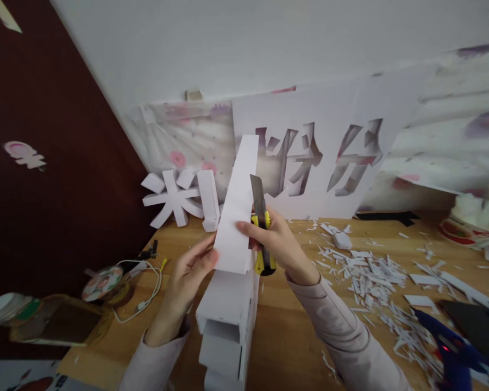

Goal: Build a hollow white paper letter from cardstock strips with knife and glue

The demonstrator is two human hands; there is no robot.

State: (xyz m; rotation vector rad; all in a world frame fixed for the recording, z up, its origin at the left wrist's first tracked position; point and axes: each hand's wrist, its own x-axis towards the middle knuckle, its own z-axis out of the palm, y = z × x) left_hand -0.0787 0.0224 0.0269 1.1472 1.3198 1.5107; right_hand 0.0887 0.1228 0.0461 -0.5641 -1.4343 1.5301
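Observation:
A tall white foam-board form (227, 297) stands on the wooden table, with stepped box-like sections toward its near end. Along its top lies a long white strip (235, 217) that narrows away from me. My left hand (191, 271) pinches the strip's left edge near its close end, thumb on top. On the right side, my right hand (279, 239) presses its thumb on the strip and holds a yellow and black utility knife (263, 239), its blade extended and pointing away from me.
White foam characters (177, 198) and a board with cut-out shapes (350, 108) stand at the back. White scraps (370, 271) and a blue glue gun (452, 347) lie right. A jar (52, 320), tape roll (120, 293) and white cable (157, 288) are left.

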